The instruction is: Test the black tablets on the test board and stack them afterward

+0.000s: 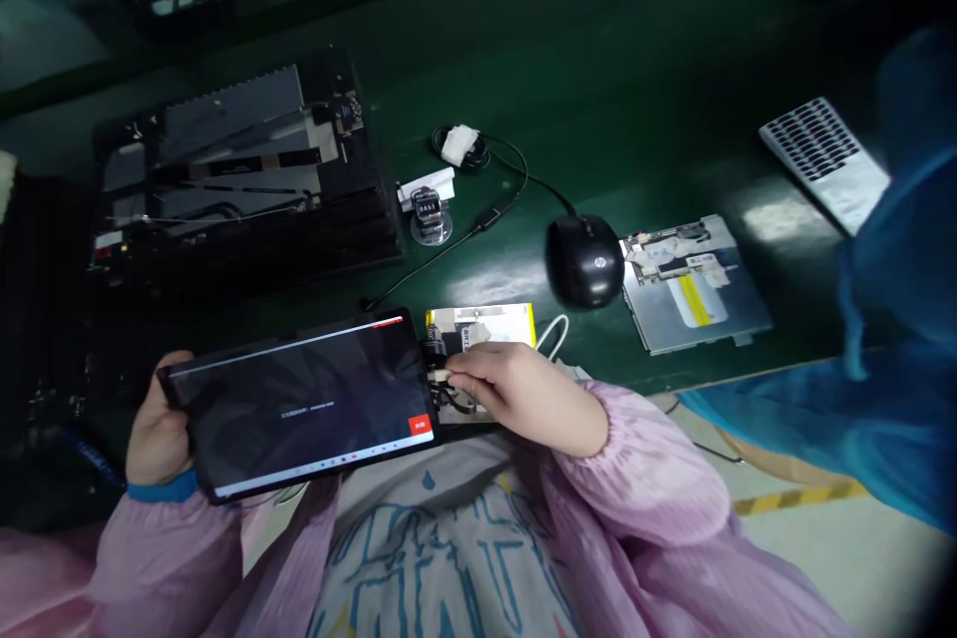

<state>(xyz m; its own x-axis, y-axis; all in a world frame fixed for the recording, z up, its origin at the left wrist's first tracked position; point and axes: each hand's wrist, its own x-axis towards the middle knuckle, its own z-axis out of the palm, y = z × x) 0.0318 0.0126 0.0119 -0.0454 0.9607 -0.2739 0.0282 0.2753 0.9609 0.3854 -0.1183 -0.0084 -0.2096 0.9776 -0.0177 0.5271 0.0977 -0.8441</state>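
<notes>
My left hand (pixel 159 429) grips the left end of a black tablet (pixel 306 409), thumb on its front edge. The tablet is tilted toward me, its dark screen lit, with a red box at the lower right. At the tablet's right edge my right hand (pixel 515 389) pinches a white cable plug (pixel 440 376); I cannot tell whether it sits fully in the port. Behind my right fingers lies a battery with circuit parts (pixel 500 319), partly hidden. A white cable (pixel 557 334) loops out beyond the right hand.
A stack of opened device panels (pixel 239 159) stands at the back left. Near the middle are a small counter (pixel 429 211), a coiled black cable (pixel 468 152) and a black mouse (pixel 587 261). Right lie a metal-backed module (pixel 699 289) and a perforated panel (pixel 826 159), beside a person's blue sleeve (pixel 912 219).
</notes>
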